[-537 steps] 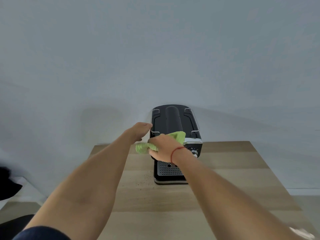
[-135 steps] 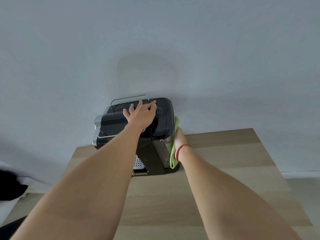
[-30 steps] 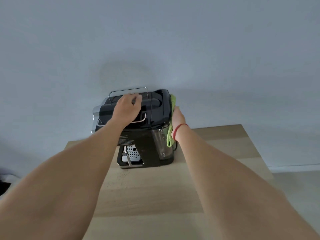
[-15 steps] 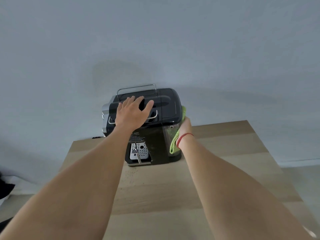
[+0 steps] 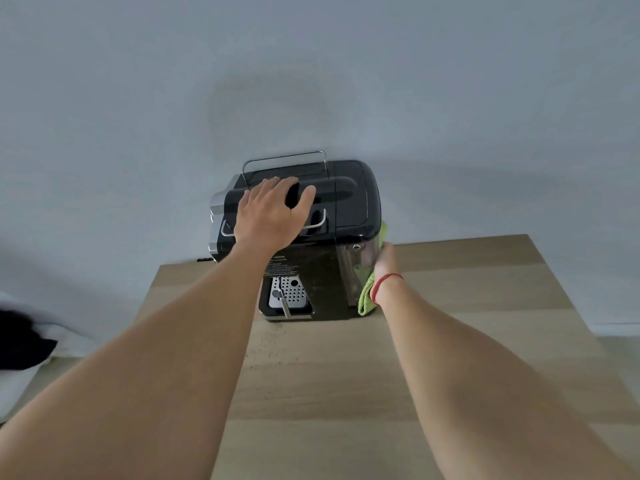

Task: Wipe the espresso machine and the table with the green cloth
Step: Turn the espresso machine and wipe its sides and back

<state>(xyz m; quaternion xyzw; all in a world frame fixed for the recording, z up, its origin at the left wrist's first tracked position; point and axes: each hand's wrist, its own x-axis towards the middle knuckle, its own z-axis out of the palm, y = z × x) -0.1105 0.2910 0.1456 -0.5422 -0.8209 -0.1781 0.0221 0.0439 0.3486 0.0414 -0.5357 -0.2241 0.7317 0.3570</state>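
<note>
A black espresso machine (image 5: 349, 199) with a silver drip tray stands at the far edge of the light wooden table (image 5: 485, 306), turned sideways to me. My left hand (image 5: 270, 216) lies flat on its top, fingers spread, holding nothing. My right hand (image 5: 384, 268) presses the green cloth (image 5: 367, 299) against the machine's right side, over the clear water tank. Most of the cloth is hidden between my hand and the machine. A red string circles my right wrist.
Dark crumbs (image 5: 273, 336) are scattered on the table just in front of the machine. A grey wall (image 5: 311, 81) rises directly behind it. A black and white bundle (image 5: 20, 344) lies on the floor at the left.
The machine and the view have shifted slightly over the last second. My right hand with the cloth has slid down the machine's right side. My left hand went from curled to flat on top.
</note>
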